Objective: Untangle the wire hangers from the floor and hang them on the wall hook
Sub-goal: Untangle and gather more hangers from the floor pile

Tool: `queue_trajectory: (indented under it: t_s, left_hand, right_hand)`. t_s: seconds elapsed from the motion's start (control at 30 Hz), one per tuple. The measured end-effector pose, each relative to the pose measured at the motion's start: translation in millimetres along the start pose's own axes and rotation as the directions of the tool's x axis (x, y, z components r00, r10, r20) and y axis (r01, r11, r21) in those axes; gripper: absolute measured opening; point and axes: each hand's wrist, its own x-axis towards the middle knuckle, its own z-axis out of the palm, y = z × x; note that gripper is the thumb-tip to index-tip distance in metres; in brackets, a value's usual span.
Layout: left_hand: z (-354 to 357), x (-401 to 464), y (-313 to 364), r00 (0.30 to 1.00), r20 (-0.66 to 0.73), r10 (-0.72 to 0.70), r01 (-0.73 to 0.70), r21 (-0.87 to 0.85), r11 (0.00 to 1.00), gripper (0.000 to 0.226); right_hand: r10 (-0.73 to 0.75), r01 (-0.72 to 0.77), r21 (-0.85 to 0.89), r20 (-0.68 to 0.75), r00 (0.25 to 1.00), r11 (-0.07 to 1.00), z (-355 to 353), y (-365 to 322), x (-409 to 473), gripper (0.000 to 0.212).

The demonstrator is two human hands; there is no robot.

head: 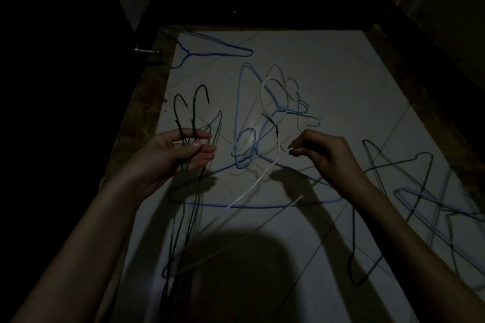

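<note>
Hands apart: left hand (181, 149) grips two dark hangers (193, 123) upright, hooks up; right hand (325, 157) pinches white wire (252, 186).

The floor (328, 81) is made of pale tiles that look smooth and a bit shiny, with a soft bright spot in the middle and thin lines between the tiles. The dark hangers (195, 110) are thin wire, twisted like rope just under their hooks, and the blue hanger (210, 53) and the white hanger (252, 186) are thin wire with a smooth coloured coat that looks like plastic. A strip of brown speckled stone (149, 102) runs along the edge of the floor, and a little shiny metal knob (147, 51) sticks out of the dark door.
</note>
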Motion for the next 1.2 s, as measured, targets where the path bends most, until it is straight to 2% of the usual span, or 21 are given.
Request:
queue_trajectory:
  t_s: [0.2,0.3,0.4,0.5,0.7,0.8,0.9,1.2]
  left_hand:
    - [-6.6,6.5,5.5,1.0,-0.008,0.023,-0.022,0.187,0.982,0.02]
    - [1.4,5.8,4.0,1.0,0.029,0.005,-0.011,0.204,0.979,0.017]
    - [14.9,4.1,0.0,0.995,0.093,-0.021,0.005,0.166,0.986,0.015]
    - [26.1,1.2,-7.9,0.986,0.16,-0.045,0.027,0.114,0.993,0.011]
    - [38.5,-2.1,-13.8,0.971,0.221,-0.089,0.085,0.027,0.996,0.016]
    - [45.5,-7.9,-16.8,0.958,0.268,-0.098,0.091,0.036,0.995,0.019]
    - [46.7,-11.3,-17.9,0.951,0.287,-0.117,0.119,0.01,0.993,0.018]
    - [48.7,-12.0,-18.5,0.966,0.226,-0.122,0.163,-0.175,0.971,0.025]
  right_hand:
    - [-0.002,0.001,-0.06,-0.006,1.0,0.998,-2.5,5.1,1.5,0.015]
    - [-0.034,0.035,-0.046,0.009,0.999,0.998,0.7,-2.4,1.6,0.013]
    - [-0.13,0.13,-0.033,0.02,0.991,0.991,9.8,-14.0,2.7,0.008]
    - [-0.159,0.159,-0.02,0.03,0.987,0.987,15.8,-20.0,3.3,0.01]
    - [-0.233,0.244,-0.124,0.095,0.968,0.962,29.2,-21.0,5.7,0.01]
    - [-0.236,0.241,-0.138,0.052,0.97,0.961,35.5,-22.9,5.9,0.011]
    - [-0.212,0.22,-0.131,0.068,0.975,0.967,42.9,-19.6,7.1,0.011]
    - [-0.178,0.178,-0.007,0.014,0.984,0.984,52.9,-16.0,11.8,0.008]
